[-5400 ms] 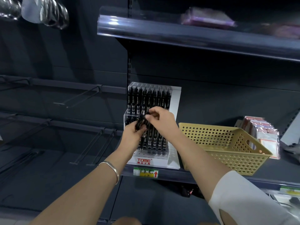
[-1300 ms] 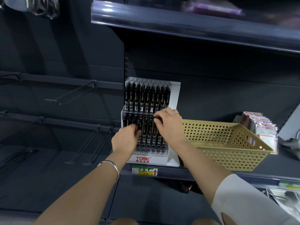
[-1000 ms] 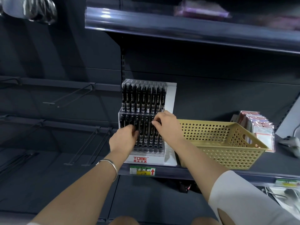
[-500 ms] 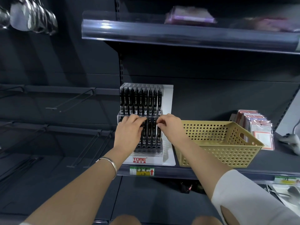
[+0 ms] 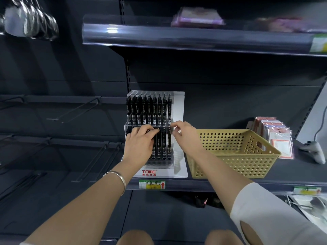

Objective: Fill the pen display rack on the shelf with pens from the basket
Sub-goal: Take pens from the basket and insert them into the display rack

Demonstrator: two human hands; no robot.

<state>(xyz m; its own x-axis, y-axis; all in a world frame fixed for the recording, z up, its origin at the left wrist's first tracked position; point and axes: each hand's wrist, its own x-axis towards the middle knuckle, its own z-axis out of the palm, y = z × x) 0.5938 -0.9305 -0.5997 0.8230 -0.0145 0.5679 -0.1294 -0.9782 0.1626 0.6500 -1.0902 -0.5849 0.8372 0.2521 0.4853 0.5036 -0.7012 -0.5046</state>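
Pen display rack [image 5: 177, 106] stands on the shelf [image 5: 230, 185], both tiers packed with upright pens [image 5: 148, 110] whose long axes run 12 to 6 o'clock. At its 3 o'clock, just beside it, sits the yellow basket [image 5: 230, 161], nearer the right hand [image 5: 184, 133]; its floor is hidden, so remaining stock cannot be judged. From 6 o'clock the left hand [image 5: 139, 145] lies with relaxed fingers spread over the lower row's tops. The right hand pinches thumb and forefinger at that row's 3 o'clock end; whether a pen is gripped, I cannot tell. Packets [image 5: 276, 138] stand beyond the basket, well apart.
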